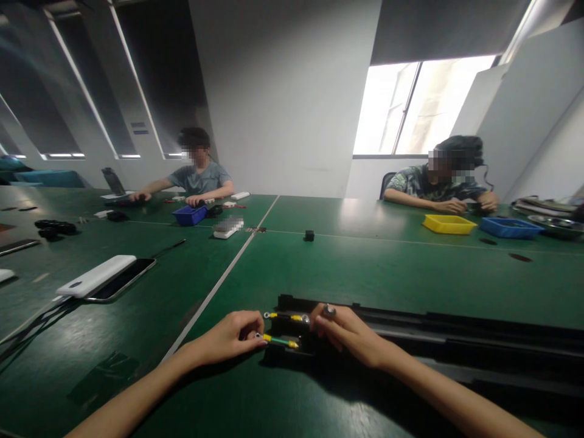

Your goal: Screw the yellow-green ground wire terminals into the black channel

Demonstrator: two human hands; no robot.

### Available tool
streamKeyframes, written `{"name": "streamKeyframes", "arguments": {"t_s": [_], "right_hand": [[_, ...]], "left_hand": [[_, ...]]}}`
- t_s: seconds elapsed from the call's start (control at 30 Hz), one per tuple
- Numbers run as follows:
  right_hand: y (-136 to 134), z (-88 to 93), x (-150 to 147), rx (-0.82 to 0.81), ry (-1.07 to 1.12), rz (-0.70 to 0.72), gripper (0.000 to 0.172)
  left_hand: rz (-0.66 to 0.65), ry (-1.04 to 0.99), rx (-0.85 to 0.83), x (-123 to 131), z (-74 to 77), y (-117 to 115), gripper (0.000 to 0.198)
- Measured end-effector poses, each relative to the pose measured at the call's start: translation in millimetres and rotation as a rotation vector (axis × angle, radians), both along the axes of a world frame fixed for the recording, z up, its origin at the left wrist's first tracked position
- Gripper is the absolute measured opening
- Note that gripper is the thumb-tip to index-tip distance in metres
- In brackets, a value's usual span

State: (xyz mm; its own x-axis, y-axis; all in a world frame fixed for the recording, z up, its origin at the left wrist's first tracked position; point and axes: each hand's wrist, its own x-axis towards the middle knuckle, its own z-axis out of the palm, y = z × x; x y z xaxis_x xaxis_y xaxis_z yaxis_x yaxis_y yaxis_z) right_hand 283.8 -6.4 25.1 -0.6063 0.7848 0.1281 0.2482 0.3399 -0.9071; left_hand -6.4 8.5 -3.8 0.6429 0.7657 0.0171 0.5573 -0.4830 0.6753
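Observation:
My left hand (235, 334) is closed in a pinch on the end of a short green wire with yellow sleeves (279, 341), which lies across the left end of a long black rail (410, 331) on the green table. A second wire with yellow sleeves and ring ends (285, 316) lies just above it on the rail. My right hand (347, 331) rests on the rail with fingers curled, pinching a small silver metal part (329, 310) at its fingertips.
A white power bank (95, 277) and a dark phone (121, 280) lie at left. Two other people sit across the table, near a blue bin (189, 215), a yellow tray (448, 224) and a blue tray (510, 227). A small black block (309, 235) stands mid-table.

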Motion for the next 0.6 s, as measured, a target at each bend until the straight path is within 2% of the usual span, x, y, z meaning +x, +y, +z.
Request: {"name": "streamKeyframes", "arguments": {"t_s": [0.6], "right_hand": [[0.5, 0.1, -0.2, 0.037, -0.021, -0.01, 0.042]], "left_hand": [[0.005, 0.007, -0.008, -0.1, -0.3, 0.0, 0.011]]}}
